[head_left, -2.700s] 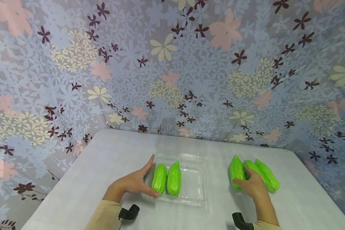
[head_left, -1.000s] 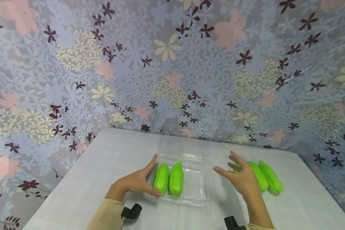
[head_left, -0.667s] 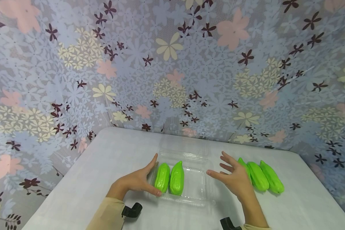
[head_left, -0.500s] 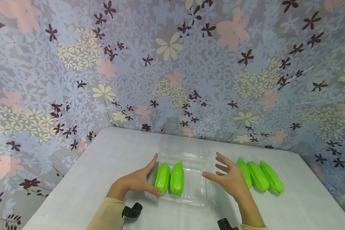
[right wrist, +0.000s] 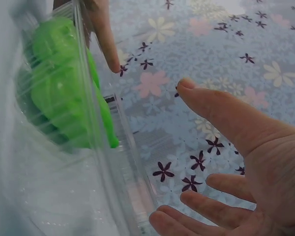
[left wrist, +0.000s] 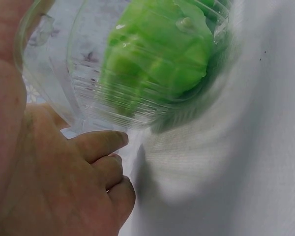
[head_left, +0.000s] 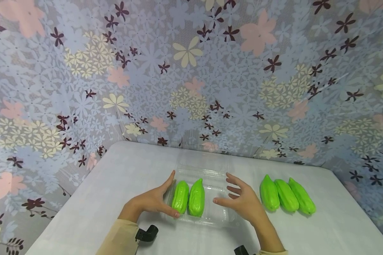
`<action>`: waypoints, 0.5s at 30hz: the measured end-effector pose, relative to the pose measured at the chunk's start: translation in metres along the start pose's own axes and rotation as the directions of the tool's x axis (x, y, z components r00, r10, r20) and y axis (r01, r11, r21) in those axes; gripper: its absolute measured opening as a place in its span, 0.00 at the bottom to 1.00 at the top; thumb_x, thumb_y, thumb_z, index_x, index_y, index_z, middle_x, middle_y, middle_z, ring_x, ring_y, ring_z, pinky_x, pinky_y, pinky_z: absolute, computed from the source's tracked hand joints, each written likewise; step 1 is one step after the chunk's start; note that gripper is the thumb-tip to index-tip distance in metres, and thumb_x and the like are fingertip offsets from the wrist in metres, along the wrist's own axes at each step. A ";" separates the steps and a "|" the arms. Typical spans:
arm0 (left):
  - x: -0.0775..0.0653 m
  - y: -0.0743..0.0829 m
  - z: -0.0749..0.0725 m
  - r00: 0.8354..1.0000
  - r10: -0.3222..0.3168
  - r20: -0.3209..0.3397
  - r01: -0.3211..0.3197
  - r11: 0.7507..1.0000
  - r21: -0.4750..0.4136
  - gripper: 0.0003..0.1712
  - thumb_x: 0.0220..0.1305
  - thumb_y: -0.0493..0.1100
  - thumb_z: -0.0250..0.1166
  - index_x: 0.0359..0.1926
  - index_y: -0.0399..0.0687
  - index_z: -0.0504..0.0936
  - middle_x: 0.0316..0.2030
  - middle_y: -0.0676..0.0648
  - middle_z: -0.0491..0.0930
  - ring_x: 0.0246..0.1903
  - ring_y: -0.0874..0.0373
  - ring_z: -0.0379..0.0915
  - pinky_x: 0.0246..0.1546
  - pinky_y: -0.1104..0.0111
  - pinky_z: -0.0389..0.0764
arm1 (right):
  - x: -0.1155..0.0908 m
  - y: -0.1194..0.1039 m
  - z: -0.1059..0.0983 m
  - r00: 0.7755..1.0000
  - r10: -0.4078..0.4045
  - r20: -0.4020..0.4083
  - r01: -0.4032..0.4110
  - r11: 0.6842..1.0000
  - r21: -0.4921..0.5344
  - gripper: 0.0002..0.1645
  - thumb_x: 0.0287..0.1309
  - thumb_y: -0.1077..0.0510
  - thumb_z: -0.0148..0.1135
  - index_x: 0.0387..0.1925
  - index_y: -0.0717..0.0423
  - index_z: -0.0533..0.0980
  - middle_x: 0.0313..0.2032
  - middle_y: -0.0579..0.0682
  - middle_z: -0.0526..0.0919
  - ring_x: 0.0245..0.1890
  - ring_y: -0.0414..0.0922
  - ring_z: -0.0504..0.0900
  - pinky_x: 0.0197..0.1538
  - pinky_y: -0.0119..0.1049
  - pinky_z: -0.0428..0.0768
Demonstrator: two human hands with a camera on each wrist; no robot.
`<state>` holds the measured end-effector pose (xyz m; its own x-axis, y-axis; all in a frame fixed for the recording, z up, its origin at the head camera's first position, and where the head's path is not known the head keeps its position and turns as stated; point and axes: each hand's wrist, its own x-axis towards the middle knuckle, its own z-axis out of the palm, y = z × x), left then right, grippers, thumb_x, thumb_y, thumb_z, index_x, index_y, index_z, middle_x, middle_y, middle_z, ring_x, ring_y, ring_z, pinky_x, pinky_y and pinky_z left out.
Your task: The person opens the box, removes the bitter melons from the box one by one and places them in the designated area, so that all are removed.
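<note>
A clear plastic clamshell container [head_left: 215, 223] lies on the white table with its lid folded back. Two bright green, glossy, elongated toy fruits, a left one [head_left: 180, 197] and a right one [head_left: 196, 198], lie side by side in its left half. My left hand [head_left: 151, 201] spans the container's left side, thumb at the front rim and fingers toward the back; the left wrist view shows the hand [left wrist: 64, 172] round the clear wall. Above the container's right part my right hand [head_left: 242, 200] holds nothing, fingers spread and slightly bent, thumb pointing left.
Three more green fruits, a near one [head_left: 269, 193], a middle one [head_left: 286, 196] and an outer one [head_left: 301, 196], lie in a row on the table's right. Behind the white table [head_left: 137, 156] hangs a flowered cloth [head_left: 185, 88].
My right hand has let go of a green fruit and moved left from the row to the container's right side. The left hand stays at the container.
</note>
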<state>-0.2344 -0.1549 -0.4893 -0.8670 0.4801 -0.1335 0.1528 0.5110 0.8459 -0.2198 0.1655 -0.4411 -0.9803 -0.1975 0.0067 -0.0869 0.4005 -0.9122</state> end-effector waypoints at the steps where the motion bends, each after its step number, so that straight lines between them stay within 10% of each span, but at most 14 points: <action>1: 0.000 0.000 0.000 1.000 -0.002 0.001 0.002 1.000 -0.001 0.83 0.41 0.56 0.85 0.80 0.68 0.28 0.78 0.38 0.43 0.76 0.39 0.37 0.71 0.41 0.47 | 0.000 0.000 0.001 1.000 -0.005 0.005 0.005 1.000 0.000 0.58 0.45 0.52 0.83 0.75 0.55 0.63 0.69 0.64 0.68 0.64 0.65 0.72 0.61 0.53 0.76; 15: 0.000 0.000 0.000 1.000 0.006 0.008 -0.006 1.000 0.004 0.82 0.42 0.56 0.84 0.80 0.68 0.28 0.79 0.38 0.42 0.76 0.39 0.37 0.71 0.40 0.48 | -0.001 0.000 0.030 0.998 -0.048 0.043 0.048 0.999 0.007 0.57 0.39 0.54 0.86 0.72 0.55 0.67 0.66 0.65 0.71 0.62 0.64 0.74 0.56 0.51 0.80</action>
<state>-0.2344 -0.1552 -0.4891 -0.8622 0.4889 -0.1327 0.1596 0.5108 0.8448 -0.2135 0.1392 -0.4534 -0.9665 -0.2544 0.0328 -0.1323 0.3847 -0.9135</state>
